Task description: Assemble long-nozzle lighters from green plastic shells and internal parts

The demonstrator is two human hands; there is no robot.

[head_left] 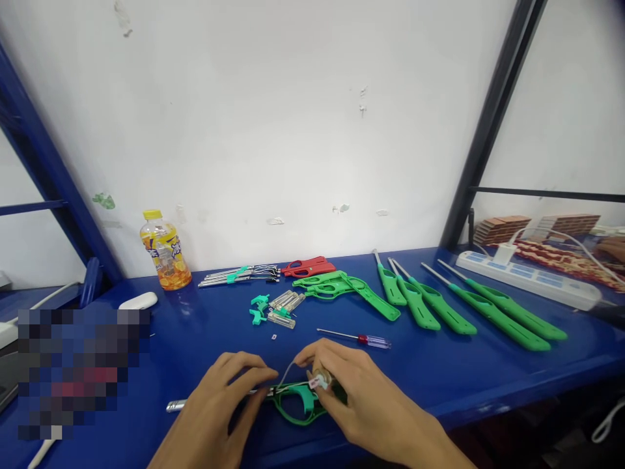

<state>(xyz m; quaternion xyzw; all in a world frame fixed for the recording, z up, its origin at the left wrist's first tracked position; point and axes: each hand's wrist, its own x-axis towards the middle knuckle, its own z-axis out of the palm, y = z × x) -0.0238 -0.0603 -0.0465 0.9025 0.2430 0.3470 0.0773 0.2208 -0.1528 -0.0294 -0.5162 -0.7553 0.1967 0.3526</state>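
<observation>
My left hand [219,397] is closed at the front of the table, its fingertips on the silver metal tube [176,405] of a gas lighter where it meets the green half-shell [295,420]. A turquoise trigger [306,397] sits in the shell's loop. Just right of it, my right hand [359,384] grips a small clear fuel tank [322,379] with a pale tip, mostly covered by the fingers. A thin whitish tube [288,370] arcs between the two hands. The shell's right end is hidden under my right hand.
Behind the hands lie a screwdriver [374,341], several fuel tanks [282,318], turquoise triggers [258,306], metal tubes [229,277], red shells [310,266] and green shells [375,303]. Several green lighters [502,319] and a power strip [532,280] are at right; a drink bottle [166,251] stands left.
</observation>
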